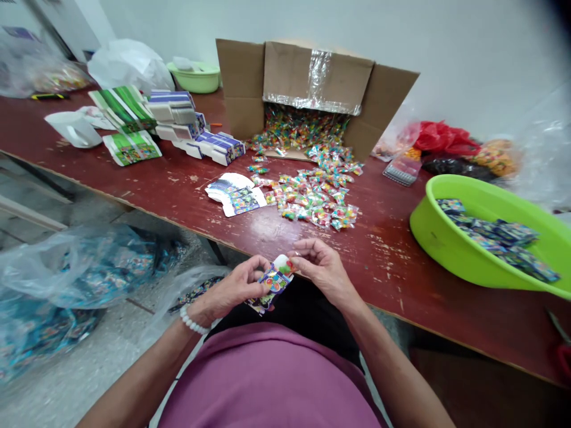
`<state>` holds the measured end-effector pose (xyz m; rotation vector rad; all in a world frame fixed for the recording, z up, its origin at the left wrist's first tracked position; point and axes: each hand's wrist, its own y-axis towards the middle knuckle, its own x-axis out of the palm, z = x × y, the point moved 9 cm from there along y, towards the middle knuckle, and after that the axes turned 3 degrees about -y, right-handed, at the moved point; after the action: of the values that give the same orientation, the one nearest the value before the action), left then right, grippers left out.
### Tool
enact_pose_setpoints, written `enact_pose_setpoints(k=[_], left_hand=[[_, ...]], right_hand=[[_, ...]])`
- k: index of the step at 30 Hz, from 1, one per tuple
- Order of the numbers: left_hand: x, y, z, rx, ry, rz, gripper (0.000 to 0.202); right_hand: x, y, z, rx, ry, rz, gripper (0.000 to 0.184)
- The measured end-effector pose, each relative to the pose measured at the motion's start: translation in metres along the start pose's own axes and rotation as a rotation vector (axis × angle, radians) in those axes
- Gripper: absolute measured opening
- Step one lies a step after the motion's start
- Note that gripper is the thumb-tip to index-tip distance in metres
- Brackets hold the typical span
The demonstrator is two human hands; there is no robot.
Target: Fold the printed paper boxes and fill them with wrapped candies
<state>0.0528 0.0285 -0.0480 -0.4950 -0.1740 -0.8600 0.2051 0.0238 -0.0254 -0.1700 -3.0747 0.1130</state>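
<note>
My left hand [236,286] and my right hand [322,267] meet in front of my lap, just below the table edge. Between them sits a small colourful printed paper box [273,283]. My left hand grips its lower side, fingers curled round it. The fingers of my right hand pinch at its white top end. A heap of small wrapped candies [314,199] lies on the red table [178,190] just beyond my hands. Flat unfolded box blanks [235,194] lie to the left of the heap.
An open cardboard carton [307,89] spills candies at the back. A green basin [450,246] at right holds finished dark boxes. Stacks of flat box blanks [178,128], a white jug [74,128] and a green bowl [196,77] stand at left. Plastic bags [66,279] sit on the floor.
</note>
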Motion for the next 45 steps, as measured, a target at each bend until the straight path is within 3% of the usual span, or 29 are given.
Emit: enact_pose_setpoints(k=[5,10,16,20,28,32,35,39,42,45], left_hand=[[0.018,0.006,0.000,0.052,-0.098,-0.069,0.039],[0.015,0.010,-0.005,0.051,-0.174,0.010,0.040],[0.022,0.008,0.000,0.102,-0.073,-0.013,0.037],[0.027,0.009,-0.002,0.076,-0.134,-0.036,0.036],[0.017,0.012,-0.012,0.005,-0.320,0.104,0.054],[0.010,0.013,-0.012,0.067,-0.290,0.184,0.049],[0.005,0.013,-0.009,0.144,-0.222,0.227,0.042],[0.006,0.013,-0.011,0.150,-0.195,0.241,0.037],[0.008,0.014,-0.013,0.121,-0.265,0.233,0.036],[0.015,0.017,-0.018,0.039,-0.434,0.155,0.045]], right_hand=[[0.013,-0.008,-0.015,-0.080,-0.066,-0.079,0.031],[-0.003,-0.001,-0.003,0.030,0.134,0.025,0.028],[0.016,-0.005,0.016,0.089,0.148,-0.118,0.033],[0.032,-0.010,0.021,0.162,0.281,-0.210,0.036],[0.009,-0.011,0.031,0.168,0.251,-0.024,0.036],[0.020,-0.016,0.041,0.185,0.206,-0.080,0.034],[0.029,-0.017,0.036,0.131,0.186,-0.124,0.030],[0.033,-0.012,0.021,0.021,0.032,-0.125,0.028],[0.030,-0.009,0.010,-0.083,-0.150,-0.079,0.019],[0.027,-0.010,-0.001,-0.191,-0.225,-0.036,0.017]])
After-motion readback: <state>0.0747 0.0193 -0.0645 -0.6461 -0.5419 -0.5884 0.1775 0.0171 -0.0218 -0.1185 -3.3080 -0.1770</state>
